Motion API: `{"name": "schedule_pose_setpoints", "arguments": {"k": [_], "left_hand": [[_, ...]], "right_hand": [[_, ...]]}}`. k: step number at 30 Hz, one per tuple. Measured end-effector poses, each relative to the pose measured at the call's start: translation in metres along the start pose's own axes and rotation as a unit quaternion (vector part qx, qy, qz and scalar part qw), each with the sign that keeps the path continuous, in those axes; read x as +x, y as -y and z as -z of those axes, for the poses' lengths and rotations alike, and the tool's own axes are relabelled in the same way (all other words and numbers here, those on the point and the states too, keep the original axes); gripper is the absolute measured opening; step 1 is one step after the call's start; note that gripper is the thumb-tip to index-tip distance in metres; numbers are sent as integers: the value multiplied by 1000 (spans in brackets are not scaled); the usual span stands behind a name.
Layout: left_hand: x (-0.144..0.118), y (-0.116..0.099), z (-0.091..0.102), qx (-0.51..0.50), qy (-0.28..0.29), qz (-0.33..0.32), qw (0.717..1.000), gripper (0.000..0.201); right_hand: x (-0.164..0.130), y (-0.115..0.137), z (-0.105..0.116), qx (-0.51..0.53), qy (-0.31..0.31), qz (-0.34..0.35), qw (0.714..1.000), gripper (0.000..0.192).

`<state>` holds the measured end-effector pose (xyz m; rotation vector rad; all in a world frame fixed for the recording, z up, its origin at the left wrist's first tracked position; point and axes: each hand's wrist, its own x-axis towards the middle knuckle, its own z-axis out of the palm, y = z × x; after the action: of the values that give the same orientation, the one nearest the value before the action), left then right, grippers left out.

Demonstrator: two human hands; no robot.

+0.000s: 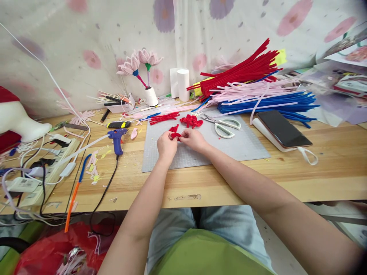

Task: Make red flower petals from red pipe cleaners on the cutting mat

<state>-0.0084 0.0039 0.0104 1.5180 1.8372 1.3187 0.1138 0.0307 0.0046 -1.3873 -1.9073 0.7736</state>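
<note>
Currently, a small red fuzzy piece [175, 135] is located above the left half of the grey mat [241, 149], inside its edges. The left hand [167, 146] and right hand [194, 139] are set close together, fingers narrowed to a pinch, both gripping the piece from opposite sides. Just past the left hand, further red strands [173, 128] show over the mat; whether they join the held piece cannot be told.

On the mat, beyond the right hand, lies a curled red cluster [191, 121]. Short red stems [164, 118] lie at the mat's far left corner. Scissors [215, 121] with pale handles rest on the mat, right of the cluster. Bare mat surface extends from the scissors and right forearm to the mat's right edge; a narrower bare strip runs from the left hand to its left edge.

Left of the mat lie a pink petal [133, 133] and, farther out, a blue glue gun [117, 142], wood showing between. Right of the mat is a phone [283, 128] on a white support. Past the mat's far right corner, blue [249, 103], pink [252, 91] and red bundles [241, 76] are piled. Between the mat's near edge and the front edge of the desk [315, 175] runs a strip of wood, crossed overhead by both forearms.
</note>
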Motion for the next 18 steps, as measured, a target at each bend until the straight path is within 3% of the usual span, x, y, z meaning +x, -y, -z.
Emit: {"name": "schedule_pose_setpoints", "arguments": {"k": [5,8,11,18], "left_hand": [[5,12,-6,-138,56,28,988,13],[8,19,-7,-206,80,68,973,13],[9,21,-6,-193,79,76,975,12],[7,16,-5,-147,77,110,980,12]], "right_hand": [[5,-5,5,76,45,-38,995,13],[7,-10,6,142,75,-16,987,15],[7,-11,4,169,63,9,984,20],[2,-6,3,69,32,30,997,15]]}}
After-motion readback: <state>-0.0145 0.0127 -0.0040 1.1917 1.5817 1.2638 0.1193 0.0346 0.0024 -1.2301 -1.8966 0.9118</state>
